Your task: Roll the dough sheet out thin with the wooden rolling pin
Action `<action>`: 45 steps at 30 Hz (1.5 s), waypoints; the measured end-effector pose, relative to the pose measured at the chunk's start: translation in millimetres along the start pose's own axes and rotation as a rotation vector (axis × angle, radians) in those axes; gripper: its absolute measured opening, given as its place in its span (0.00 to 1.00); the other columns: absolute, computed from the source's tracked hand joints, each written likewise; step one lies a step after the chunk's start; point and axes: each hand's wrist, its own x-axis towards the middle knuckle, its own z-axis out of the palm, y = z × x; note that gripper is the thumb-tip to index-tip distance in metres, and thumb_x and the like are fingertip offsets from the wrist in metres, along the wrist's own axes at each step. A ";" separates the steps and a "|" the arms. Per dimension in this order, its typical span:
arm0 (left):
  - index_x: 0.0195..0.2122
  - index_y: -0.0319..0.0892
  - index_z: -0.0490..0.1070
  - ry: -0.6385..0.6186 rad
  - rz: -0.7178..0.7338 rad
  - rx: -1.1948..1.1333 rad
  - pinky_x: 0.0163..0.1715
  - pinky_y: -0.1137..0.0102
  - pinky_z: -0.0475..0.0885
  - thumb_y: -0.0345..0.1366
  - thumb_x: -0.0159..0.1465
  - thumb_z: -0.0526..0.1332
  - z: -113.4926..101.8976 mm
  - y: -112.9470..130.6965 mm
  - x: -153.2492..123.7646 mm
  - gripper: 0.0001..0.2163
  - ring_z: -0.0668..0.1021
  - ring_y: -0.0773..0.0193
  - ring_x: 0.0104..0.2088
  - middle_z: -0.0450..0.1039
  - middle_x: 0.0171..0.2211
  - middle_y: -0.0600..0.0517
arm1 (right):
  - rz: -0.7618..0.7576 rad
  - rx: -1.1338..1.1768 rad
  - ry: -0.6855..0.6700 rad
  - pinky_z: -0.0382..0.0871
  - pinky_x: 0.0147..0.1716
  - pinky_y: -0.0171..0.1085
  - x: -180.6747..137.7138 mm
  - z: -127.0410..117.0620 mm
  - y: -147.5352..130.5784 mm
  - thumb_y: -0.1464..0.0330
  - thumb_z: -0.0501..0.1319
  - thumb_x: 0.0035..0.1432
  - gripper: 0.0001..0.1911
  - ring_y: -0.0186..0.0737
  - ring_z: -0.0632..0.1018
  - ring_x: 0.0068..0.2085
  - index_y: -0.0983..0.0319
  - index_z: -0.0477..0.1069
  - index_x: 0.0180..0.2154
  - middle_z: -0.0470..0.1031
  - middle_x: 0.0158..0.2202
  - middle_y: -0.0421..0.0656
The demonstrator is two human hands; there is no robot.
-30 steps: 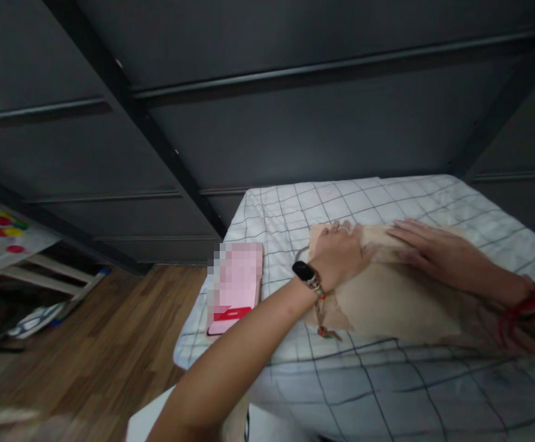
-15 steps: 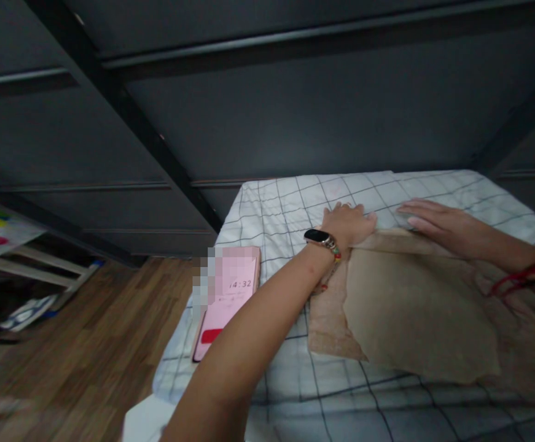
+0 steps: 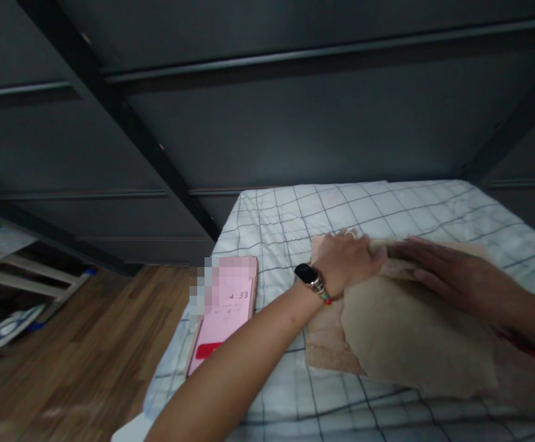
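Note:
On a white checked cloth lies a flat brown sheet, paper-like with a rough edge; a paler tan piece (image 3: 414,337) covers its middle, and the reddish-brown layer (image 3: 327,344) shows at the left. My left hand (image 3: 347,258) presses down on the far left part with its fingers stretched out; it wears a ring, a black-faced band and a beaded bracelet. Flat over the far edge of the tan piece rests my right hand (image 3: 451,276), fingers extended and somewhat blurred. A narrow folded strip of the tan piece shows between the hands.
A phone (image 3: 225,307) with a lit pink screen lies left of my forearm. The checked cloth (image 3: 290,215) reaches dark panels (image 3: 295,123) behind. A wooden floor (image 3: 110,331) and a small table (image 3: 4,239) with coloured spots are at the left.
Both hands have moved nearer to me, from the cloth beyond the sheet onto its far part. More of the brown layer now shows behind the hands.

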 end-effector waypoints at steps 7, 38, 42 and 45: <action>0.51 0.37 0.64 0.042 0.058 -0.034 0.48 0.60 0.67 0.49 0.69 0.41 3.5 6.2 -22.7 0.24 0.70 0.53 0.52 0.68 0.52 0.43 | -0.040 0.001 0.057 0.73 0.48 0.49 -23.5 2.8 -16.2 0.61 0.51 0.61 0.27 0.52 0.72 0.53 0.52 0.56 0.61 0.67 0.58 0.43; 0.53 0.35 0.64 0.274 -0.046 0.129 0.55 0.60 0.61 0.45 0.69 0.45 18.2 39.8 -37.8 0.21 0.66 0.54 0.57 0.64 0.56 0.39 | -0.109 -0.171 0.158 0.68 0.49 0.47 -22.2 -5.7 -30.9 0.64 0.50 0.64 0.18 0.49 0.73 0.52 0.64 0.69 0.50 0.75 0.48 0.51; 0.47 0.37 0.68 0.211 -0.146 0.067 0.45 0.66 0.68 0.45 0.69 0.42 10.5 27.0 7.1 0.21 0.74 0.56 0.48 0.72 0.46 0.42 | -0.075 -0.279 0.083 0.67 0.43 0.43 10.8 -4.8 -5.6 0.64 0.45 0.66 0.19 0.47 0.75 0.43 0.64 0.72 0.40 0.77 0.38 0.51; 0.46 0.37 0.68 0.159 -0.204 0.028 0.41 0.68 0.68 0.44 0.70 0.41 4.2 15.5 37.1 0.21 0.75 0.57 0.45 0.73 0.44 0.43 | -0.077 -0.278 0.012 0.65 0.40 0.40 31.5 -6.0 6.8 0.66 0.41 0.67 0.22 0.44 0.75 0.40 0.65 0.72 0.37 0.76 0.34 0.50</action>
